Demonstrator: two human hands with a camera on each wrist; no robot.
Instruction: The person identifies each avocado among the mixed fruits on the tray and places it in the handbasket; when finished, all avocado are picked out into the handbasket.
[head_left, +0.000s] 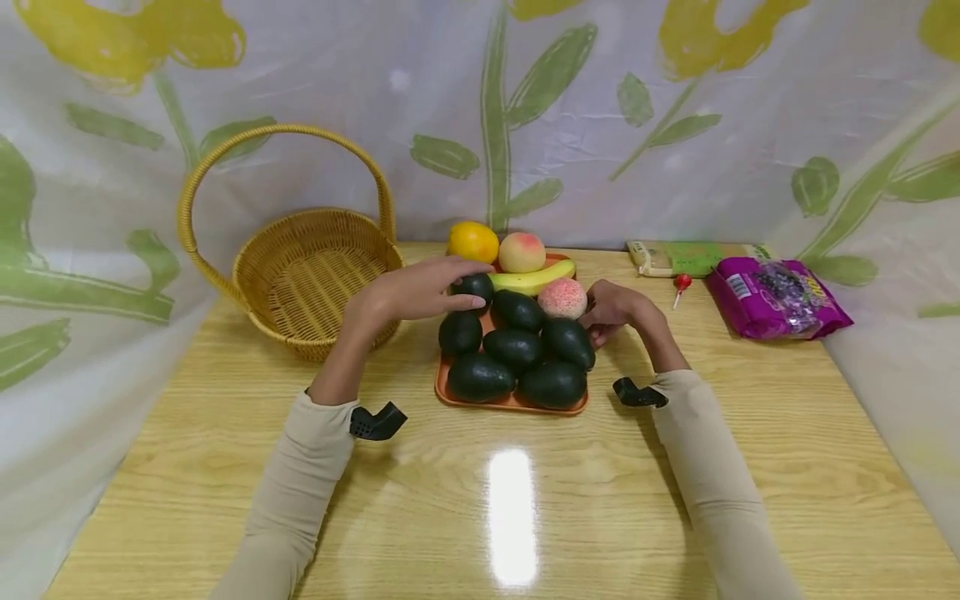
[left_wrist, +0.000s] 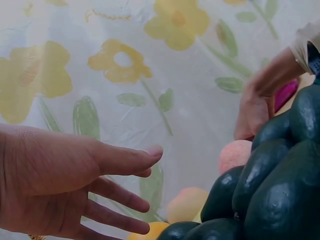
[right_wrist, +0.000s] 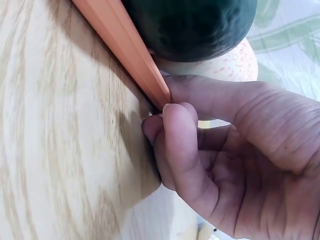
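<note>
The right hand (right_wrist: 240,160) has its fingers clamped on the rim of the orange tray (right_wrist: 127,46), which lies mid-frame in the head view on the counter (head_left: 420,508), its lower part covered with avocados (head_left: 513,348). The left hand (head_left: 412,292), fingers apart, hangs at the upper-left avocado (head_left: 476,286); contact is hard to tell.

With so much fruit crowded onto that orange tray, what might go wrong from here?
The right hand pinches the rim of the orange tray; if only that side rises, the tray may tip and the smooth, dark avocados could roll off.
The left hand has its fingers outstretched and isn't gripping the tray, so that side might be left unsupported.
The speckled pink fruit sits right beside the right hand and could get knocked.
</note>
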